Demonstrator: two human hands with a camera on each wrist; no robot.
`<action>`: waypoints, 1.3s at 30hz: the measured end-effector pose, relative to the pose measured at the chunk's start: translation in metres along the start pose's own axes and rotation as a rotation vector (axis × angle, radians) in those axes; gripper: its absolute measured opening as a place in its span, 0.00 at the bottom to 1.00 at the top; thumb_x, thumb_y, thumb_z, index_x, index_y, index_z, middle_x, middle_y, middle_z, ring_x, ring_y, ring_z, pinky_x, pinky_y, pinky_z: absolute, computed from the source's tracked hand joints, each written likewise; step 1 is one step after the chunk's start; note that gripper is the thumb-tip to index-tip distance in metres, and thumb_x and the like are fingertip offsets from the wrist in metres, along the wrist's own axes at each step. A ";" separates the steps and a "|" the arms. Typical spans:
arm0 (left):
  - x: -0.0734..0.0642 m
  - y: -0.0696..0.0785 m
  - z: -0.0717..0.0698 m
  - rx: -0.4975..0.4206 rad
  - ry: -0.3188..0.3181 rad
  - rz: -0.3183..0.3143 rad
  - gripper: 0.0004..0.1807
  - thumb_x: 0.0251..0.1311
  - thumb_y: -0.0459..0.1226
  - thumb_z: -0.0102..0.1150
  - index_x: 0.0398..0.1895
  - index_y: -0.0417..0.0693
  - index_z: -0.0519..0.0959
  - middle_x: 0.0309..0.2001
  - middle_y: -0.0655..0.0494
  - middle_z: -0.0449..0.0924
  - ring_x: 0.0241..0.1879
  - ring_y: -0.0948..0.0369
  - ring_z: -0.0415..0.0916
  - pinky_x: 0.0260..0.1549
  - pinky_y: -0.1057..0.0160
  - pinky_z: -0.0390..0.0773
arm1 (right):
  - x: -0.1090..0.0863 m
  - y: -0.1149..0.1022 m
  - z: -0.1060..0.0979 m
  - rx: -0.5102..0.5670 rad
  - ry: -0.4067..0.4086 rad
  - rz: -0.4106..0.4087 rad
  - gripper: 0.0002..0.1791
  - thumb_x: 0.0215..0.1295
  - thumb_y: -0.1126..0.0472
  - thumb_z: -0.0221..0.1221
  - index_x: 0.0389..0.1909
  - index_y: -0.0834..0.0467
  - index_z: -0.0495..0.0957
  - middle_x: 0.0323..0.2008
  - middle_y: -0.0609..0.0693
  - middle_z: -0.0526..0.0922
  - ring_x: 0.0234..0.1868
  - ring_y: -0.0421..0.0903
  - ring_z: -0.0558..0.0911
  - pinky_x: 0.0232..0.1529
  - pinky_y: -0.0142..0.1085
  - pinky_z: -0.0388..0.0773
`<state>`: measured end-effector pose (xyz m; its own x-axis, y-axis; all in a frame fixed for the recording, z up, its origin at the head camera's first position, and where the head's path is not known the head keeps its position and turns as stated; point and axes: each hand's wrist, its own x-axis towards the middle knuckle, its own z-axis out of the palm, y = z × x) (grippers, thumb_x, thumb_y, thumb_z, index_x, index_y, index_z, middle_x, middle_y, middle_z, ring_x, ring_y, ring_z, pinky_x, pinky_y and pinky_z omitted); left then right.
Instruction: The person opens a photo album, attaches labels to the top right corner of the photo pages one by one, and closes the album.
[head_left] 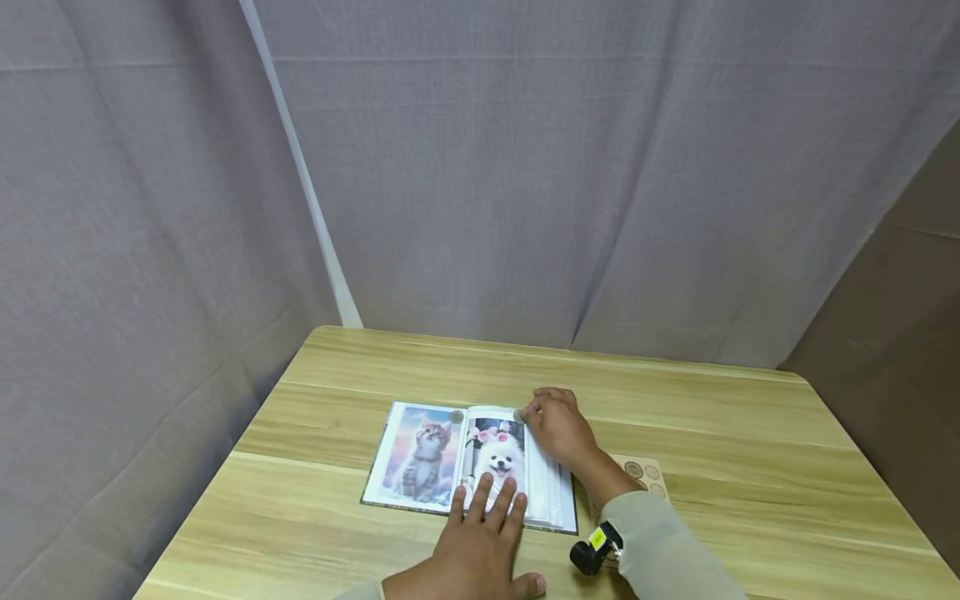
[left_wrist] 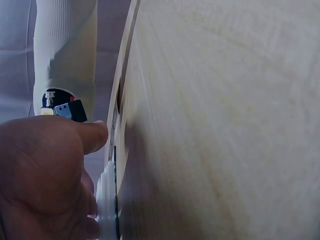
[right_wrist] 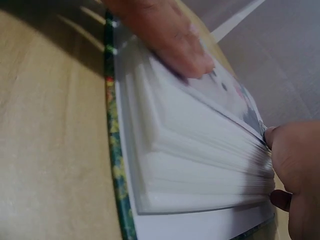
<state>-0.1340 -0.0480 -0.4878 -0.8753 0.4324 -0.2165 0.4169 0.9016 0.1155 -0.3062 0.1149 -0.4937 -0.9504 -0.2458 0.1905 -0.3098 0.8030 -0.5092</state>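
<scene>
A photo album [head_left: 566, 512] lies open on the wooden table, with a kitten picture [head_left: 422, 458] on its left page and a white dog picture [head_left: 498, 458] on its right page. My left hand [head_left: 477, 546] rests with spread fingers on the lower part of the right page. At the top right corner of that page, my right hand [head_left: 561, 427] holds a round sticker [head_left: 519, 415] at its fingertips, against the page. Another round sticker [head_left: 457, 417] sits at the kitten picture's top right corner. The right wrist view shows the stacked clear sleeves [right_wrist: 200, 145] between the hands.
A tan sheet of round stickers [head_left: 651, 477] lies right of the album, partly hidden beneath the right forearm. The wooden table [head_left: 750, 467] extends to the right. Grey curtains [head_left: 480, 183] hang behind and beside it.
</scene>
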 end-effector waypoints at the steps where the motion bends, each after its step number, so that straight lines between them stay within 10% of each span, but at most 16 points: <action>1: 0.000 0.000 0.000 0.001 -0.002 0.000 0.56 0.60 0.78 0.38 0.84 0.58 0.48 0.82 0.55 0.40 0.80 0.46 0.33 0.72 0.35 0.47 | 0.000 0.000 0.001 -0.009 0.009 -0.005 0.10 0.73 0.55 0.62 0.30 0.53 0.82 0.64 0.56 0.77 0.71 0.56 0.66 0.64 0.52 0.71; 15: 0.001 0.001 0.000 0.028 0.006 -0.012 0.55 0.60 0.78 0.39 0.84 0.58 0.48 0.83 0.55 0.41 0.80 0.46 0.34 0.72 0.35 0.48 | -0.002 -0.003 0.006 -0.063 0.115 -0.040 0.15 0.67 0.52 0.69 0.49 0.55 0.82 0.56 0.54 0.82 0.64 0.54 0.71 0.53 0.51 0.78; 23: 0.001 0.001 0.000 0.025 0.007 -0.009 0.54 0.61 0.77 0.40 0.84 0.59 0.49 0.82 0.56 0.42 0.80 0.46 0.35 0.72 0.36 0.49 | -0.009 -0.002 0.004 -0.197 0.109 -0.319 0.05 0.67 0.62 0.67 0.41 0.53 0.89 0.57 0.50 0.82 0.63 0.52 0.73 0.62 0.47 0.73; 29: 0.001 0.002 -0.002 0.034 -0.001 -0.014 0.54 0.62 0.76 0.39 0.84 0.59 0.48 0.82 0.56 0.41 0.80 0.47 0.35 0.72 0.36 0.49 | -0.019 0.001 -0.003 -0.249 0.047 -0.444 0.14 0.71 0.60 0.62 0.54 0.58 0.86 0.54 0.50 0.85 0.61 0.53 0.76 0.64 0.49 0.70; 39: -0.005 -0.003 -0.020 -0.013 0.085 0.017 0.46 0.65 0.69 0.50 0.80 0.55 0.61 0.80 0.56 0.55 0.78 0.49 0.50 0.69 0.39 0.61 | -0.036 0.005 -0.011 -0.273 -0.130 -0.391 0.24 0.79 0.55 0.51 0.71 0.57 0.73 0.70 0.52 0.73 0.73 0.58 0.66 0.71 0.55 0.62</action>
<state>-0.1354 -0.0530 -0.4680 -0.8859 0.4448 -0.1317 0.4291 0.8936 0.1316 -0.2733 0.1342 -0.4941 -0.7654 -0.6088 0.2087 -0.6418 0.7458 -0.1783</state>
